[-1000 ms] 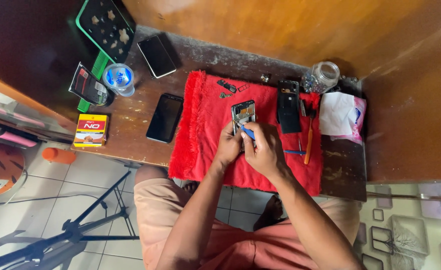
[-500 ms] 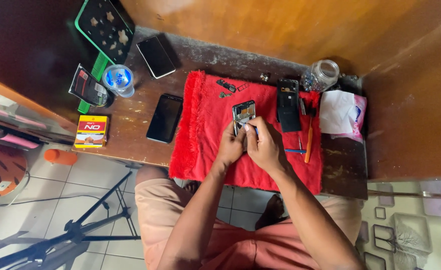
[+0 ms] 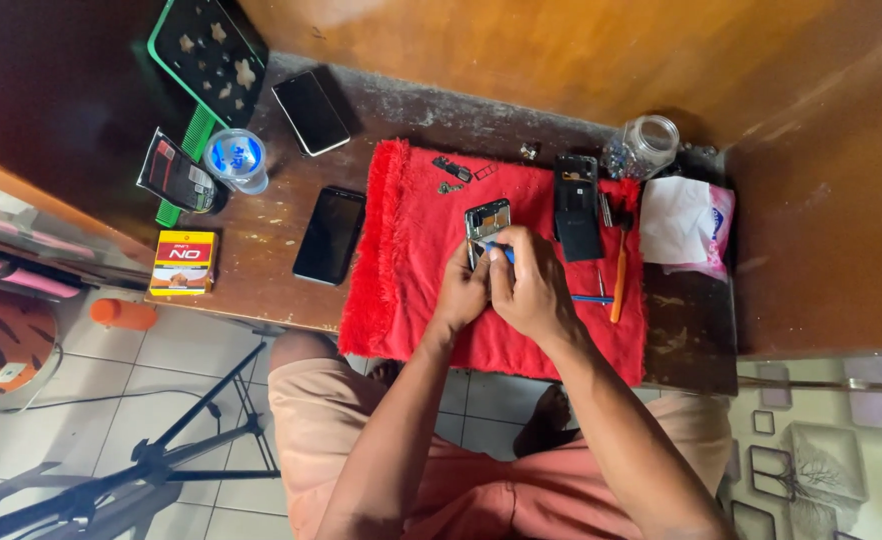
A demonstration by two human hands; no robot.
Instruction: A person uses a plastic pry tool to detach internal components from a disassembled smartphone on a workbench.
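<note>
An opened silver phone frame was held upright on the fringed red cloth, gripped along its lower edge by the left hand. A thin blue-handled tool was pinched in the right hand, its tip touching the frame. A black back cover lay just beside.

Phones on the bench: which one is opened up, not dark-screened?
The opened phone on the red cloth, held by left hand and right hand. The two black phones lie intact on bare wood.
</note>
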